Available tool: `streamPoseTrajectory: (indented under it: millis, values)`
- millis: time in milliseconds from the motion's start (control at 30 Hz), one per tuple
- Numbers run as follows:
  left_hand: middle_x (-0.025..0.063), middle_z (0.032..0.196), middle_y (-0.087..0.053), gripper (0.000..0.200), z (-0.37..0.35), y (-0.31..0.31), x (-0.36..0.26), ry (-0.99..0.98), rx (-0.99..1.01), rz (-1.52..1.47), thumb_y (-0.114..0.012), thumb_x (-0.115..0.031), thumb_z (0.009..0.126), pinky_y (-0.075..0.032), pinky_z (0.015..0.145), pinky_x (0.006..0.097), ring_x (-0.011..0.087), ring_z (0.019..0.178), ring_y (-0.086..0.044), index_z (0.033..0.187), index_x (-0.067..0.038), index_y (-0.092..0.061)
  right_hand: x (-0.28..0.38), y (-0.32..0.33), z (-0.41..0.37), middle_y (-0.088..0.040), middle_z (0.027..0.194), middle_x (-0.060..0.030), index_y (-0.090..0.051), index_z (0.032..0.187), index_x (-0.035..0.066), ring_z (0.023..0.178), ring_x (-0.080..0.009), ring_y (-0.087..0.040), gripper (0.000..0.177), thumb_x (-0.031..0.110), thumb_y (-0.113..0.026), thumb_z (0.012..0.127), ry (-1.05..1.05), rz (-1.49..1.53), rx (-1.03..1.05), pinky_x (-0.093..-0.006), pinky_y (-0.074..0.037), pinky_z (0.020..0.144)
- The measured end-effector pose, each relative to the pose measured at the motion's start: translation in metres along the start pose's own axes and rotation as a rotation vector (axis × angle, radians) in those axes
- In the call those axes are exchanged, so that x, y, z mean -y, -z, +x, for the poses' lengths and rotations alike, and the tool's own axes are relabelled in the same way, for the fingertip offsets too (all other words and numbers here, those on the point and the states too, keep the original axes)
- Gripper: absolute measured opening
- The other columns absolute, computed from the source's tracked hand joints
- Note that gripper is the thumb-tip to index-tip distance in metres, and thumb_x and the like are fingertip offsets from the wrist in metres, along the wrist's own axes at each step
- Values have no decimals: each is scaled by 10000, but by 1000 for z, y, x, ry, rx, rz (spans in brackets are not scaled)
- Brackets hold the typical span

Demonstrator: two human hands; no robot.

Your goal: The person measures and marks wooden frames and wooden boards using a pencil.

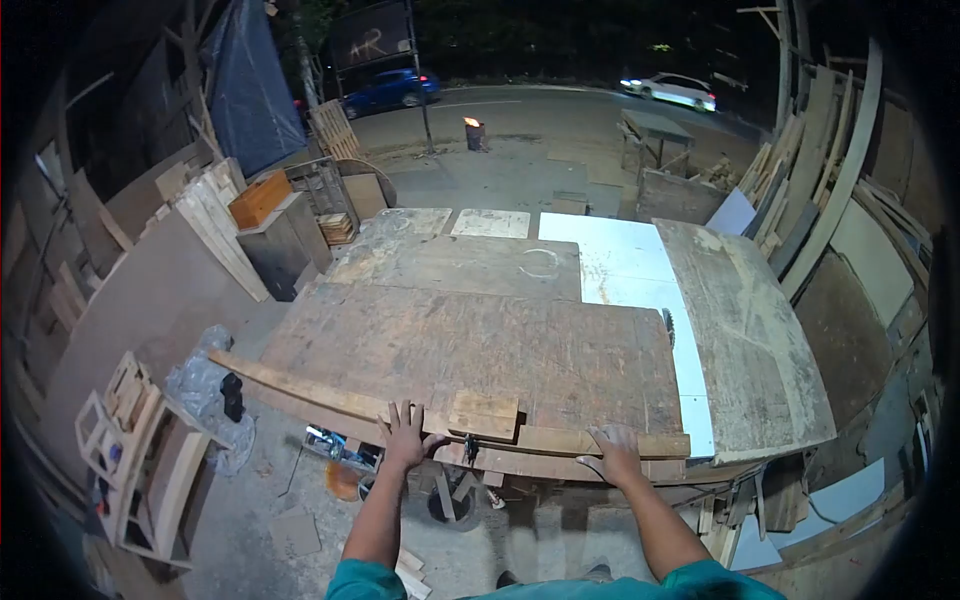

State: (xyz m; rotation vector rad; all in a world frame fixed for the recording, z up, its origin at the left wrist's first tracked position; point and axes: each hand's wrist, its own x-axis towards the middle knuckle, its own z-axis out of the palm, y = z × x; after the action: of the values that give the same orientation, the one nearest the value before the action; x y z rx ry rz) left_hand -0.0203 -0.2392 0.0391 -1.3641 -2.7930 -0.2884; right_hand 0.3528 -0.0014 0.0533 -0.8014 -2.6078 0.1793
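A long wooden strip lies along the near edge of the worktable. My left hand rests on it with fingers spread, left of a short wooden block. A dark clamp sits at the table's front edge, just below the block. Farther right, my right hand lies over the strip near its right end, fingers stretched over the top and thumb apart toward the front. Neither hand is closed round anything that I can see.
A toothed saw blade stands up from the table at right, beside a white panel. Boards lean along the right side. At lower left stands a wooden frame. Offcuts and a bucket are under the front edge.
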Motion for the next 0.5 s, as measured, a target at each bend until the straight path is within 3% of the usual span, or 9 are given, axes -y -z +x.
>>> streamPoseTrajectory:
  millis: [67, 233, 433, 500]
  values:
    - [162, 1540, -188, 875, 4, 0, -2, 0, -15, -47, -598, -622, 778, 10, 1057, 704, 428, 1425, -48, 1458, -148, -315, -1, 3, 3, -538, 1153, -130, -581, 1219, 122, 1126, -336, -462, 671, 489, -758, 686, 20, -28, 16, -466, -339, 984]
    - [173, 1544, -167, 896, 30, -6, -6, -5, -13, -39, -573, -646, 777, 24, 1059, 699, 426, 1428, -33, 1463, -142, -296, -15, -7, 26, -531, 1177, -128, -558, 1244, 119, 1147, -323, -452, 662, 471, -740, 714, 0, -4, 78, -462, -325, 990]
    - [160, 1557, -139, 890, 131, -4, -26, 25, 37, -27, -523, -675, 795, 9, 1084, 665, 413, 1435, -15, 1482, -173, -259, -58, -16, 114, -524, 1201, -115, -525, 1285, 120, 1189, -298, -434, 650, 447, -713, 756, 18, -61, 87, -452, -298, 1015]
    - [156, 1558, -138, 806, 160, 2, -36, 46, 98, -16, -525, -603, 844, -47, 1096, 648, 406, 1434, -54, 1480, -182, -265, -71, -20, 139, -513, 1227, -117, -496, 1322, 134, 1215, -290, -419, 658, 454, -689, 781, -24, -72, 139, -451, -276, 1045]
